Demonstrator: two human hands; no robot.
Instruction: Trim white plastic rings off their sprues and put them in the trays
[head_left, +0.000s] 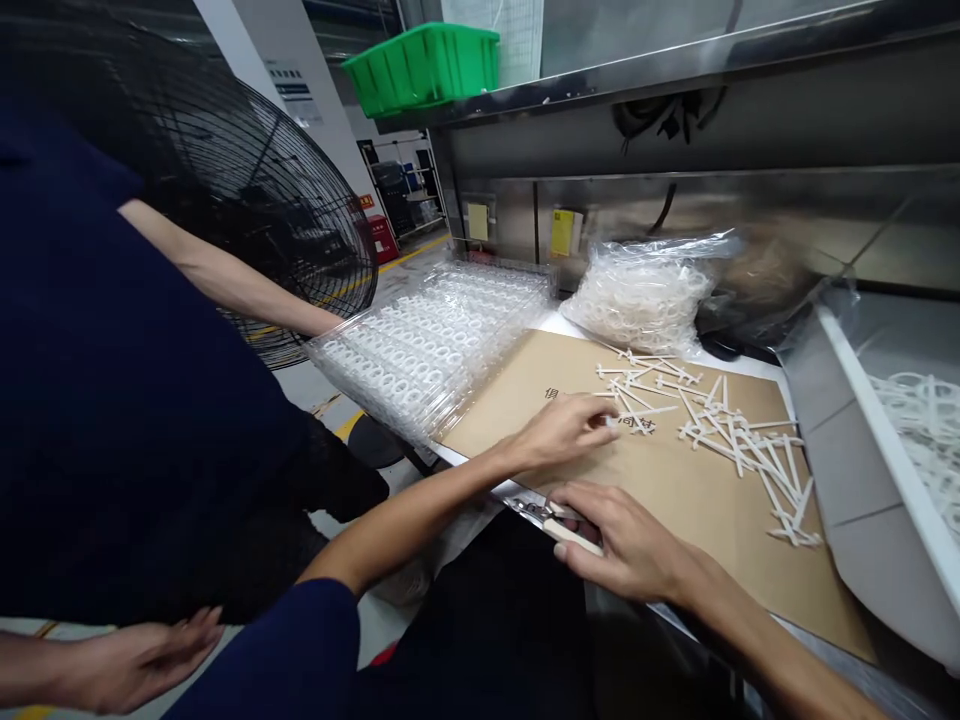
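Observation:
My left hand (566,432) reaches over the brown cardboard sheet (675,500). Its fingers are bent, with a gap between thumb and fingertips, and no held thing shows there. Close to those fingertips lie thin white plastic sprue pieces (720,425), scattered in a loose pile with crossbars at their ends. At the front edge of the table, my right hand (619,545) is wrapped around a pair of nippers (574,535) with pale handles. The metal jaws point left, just off the cardboard.
Clear plastic trays (427,345) of white rings stand left, with a co-worker's arm (232,285) reaching to them. A bag of white parts (637,300) sits behind. On the right is a white bin (874,420) of rings. A green crate (427,70) rests on the shelf.

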